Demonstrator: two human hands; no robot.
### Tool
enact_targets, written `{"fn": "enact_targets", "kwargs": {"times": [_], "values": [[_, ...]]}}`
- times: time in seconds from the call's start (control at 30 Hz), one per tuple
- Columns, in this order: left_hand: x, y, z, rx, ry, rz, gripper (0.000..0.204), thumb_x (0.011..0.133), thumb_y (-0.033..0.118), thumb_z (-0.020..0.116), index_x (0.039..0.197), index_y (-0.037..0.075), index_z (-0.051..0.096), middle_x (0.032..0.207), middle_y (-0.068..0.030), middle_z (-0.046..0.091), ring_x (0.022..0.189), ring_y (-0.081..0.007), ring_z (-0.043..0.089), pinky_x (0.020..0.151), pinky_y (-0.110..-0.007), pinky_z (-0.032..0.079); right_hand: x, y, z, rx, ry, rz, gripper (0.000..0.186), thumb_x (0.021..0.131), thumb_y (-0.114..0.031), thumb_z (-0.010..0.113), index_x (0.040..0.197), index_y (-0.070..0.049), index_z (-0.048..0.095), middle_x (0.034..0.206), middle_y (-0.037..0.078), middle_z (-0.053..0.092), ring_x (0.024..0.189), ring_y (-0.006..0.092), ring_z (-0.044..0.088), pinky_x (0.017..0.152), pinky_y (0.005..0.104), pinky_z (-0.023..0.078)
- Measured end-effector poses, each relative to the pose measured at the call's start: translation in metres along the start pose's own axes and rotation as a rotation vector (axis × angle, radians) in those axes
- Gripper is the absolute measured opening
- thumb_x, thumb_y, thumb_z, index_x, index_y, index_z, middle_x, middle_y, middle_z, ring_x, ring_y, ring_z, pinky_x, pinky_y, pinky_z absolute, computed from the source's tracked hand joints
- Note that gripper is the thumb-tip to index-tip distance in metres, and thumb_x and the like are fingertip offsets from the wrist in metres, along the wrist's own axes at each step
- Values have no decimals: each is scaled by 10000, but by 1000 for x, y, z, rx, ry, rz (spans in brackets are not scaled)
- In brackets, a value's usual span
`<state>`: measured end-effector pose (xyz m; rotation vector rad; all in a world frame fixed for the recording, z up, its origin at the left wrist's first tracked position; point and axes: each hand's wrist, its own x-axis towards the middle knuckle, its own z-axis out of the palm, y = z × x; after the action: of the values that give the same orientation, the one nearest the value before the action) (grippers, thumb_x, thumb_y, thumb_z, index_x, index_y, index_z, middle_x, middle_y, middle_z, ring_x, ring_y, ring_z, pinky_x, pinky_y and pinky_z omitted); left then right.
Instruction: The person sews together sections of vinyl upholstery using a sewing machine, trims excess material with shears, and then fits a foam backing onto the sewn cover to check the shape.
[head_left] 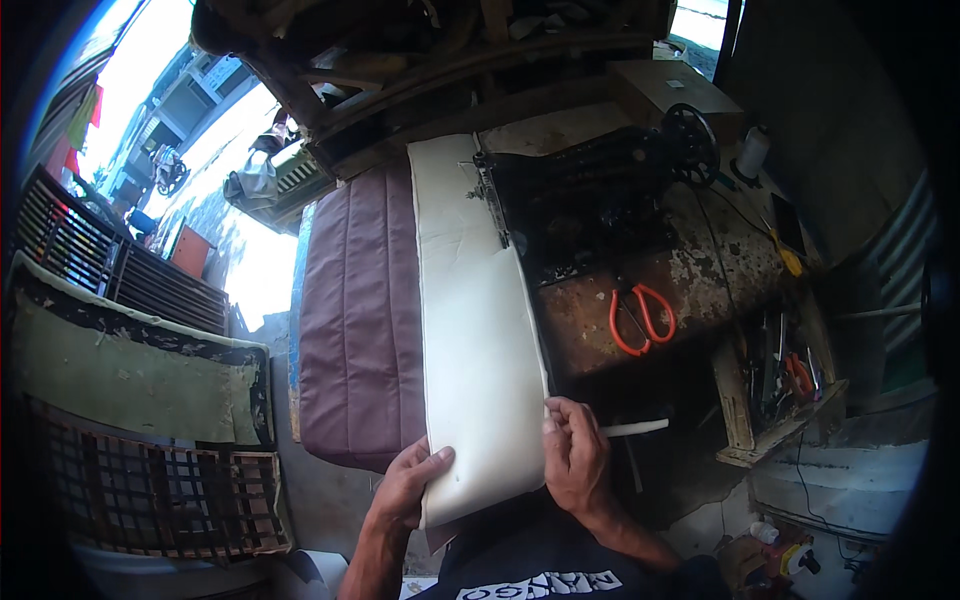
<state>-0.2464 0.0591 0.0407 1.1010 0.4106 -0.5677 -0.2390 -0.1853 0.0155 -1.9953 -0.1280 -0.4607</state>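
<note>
A long cream upholstery panel (480, 350) runs from the sewing machine (590, 190) down toward me, its right edge lying under the needle end. My left hand (408, 483) grips the panel's near left edge, thumb on top and fingers beneath. At the right edge, my right hand (577, 452) pinches the border with thumb and fingers. A thin cream strip (638, 428) sticks out to the right from behind that hand. Left of the panel lies a maroon padded cover (355, 320) with stitched lines, partly overlapped by the cream material.
Orange-handled scissors (642, 320) rest on the worn machine table (720, 270). Behind the machine stand a thread spool (752, 152) and a cardboard box (675, 90). A wooden tool rack (785, 420) hangs at the right. Seat frames (150, 370) stand at the left.
</note>
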Motion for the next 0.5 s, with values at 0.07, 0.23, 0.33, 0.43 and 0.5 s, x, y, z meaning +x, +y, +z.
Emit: {"fn": "enact_targets", "kwargs": {"times": [0.07, 0.23, 0.33, 0.43, 0.5], "values": [[2, -8, -7, 35, 9, -30, 543, 1027, 234, 693, 1437, -61, 493, 1225, -149, 718, 978, -203, 753, 863, -346, 610, 4, 4, 9, 197, -79, 425, 342, 1016, -242, 680, 1205, 32, 602, 920, 173, 680, 788, 333, 683, 731, 437, 546], [-11, 65, 40, 1604, 194, 5, 385, 1010, 326, 710, 1227, 12, 666, 982, -257, 735, 892, -362, 753, 790, -446, 576, -16, 50, 16, 170, -347, 557, 407, 1015, -409, 704, 994, -16, 603, 749, 202, 639, 682, 366, 668, 652, 454, 517], [18, 93, 63, 1737, 409, 345, 264, 995, 271, 707, 1141, 52, 693, 963, -206, 746, 858, -359, 741, 759, -474, 555, -16, 35, 15, 171, -250, 424, 393, 1021, -384, 702, 960, -14, 584, 723, 211, 636, 677, 424, 673, 606, 456, 513], [100, 111, 78, 1575, 57, 878, 326, 1003, 261, 694, 1239, 38, 678, 1223, -187, 715, 1109, -368, 698, 933, -462, 553, -1, 9, 13, 261, -211, 350, 342, 1025, -329, 702, 960, -18, 574, 723, 219, 650, 703, 461, 687, 567, 466, 514], [151, 119, 75, 1683, -52, 1020, 378, 1008, 256, 684, 1323, 50, 657, 1410, -176, 641, 1351, -374, 570, 1109, -453, 482, 3, 0, 12, 283, -241, 357, 340, 1025, -329, 701, 964, -20, 575, 726, 219, 653, 709, 463, 688, 570, 470, 516]]}}
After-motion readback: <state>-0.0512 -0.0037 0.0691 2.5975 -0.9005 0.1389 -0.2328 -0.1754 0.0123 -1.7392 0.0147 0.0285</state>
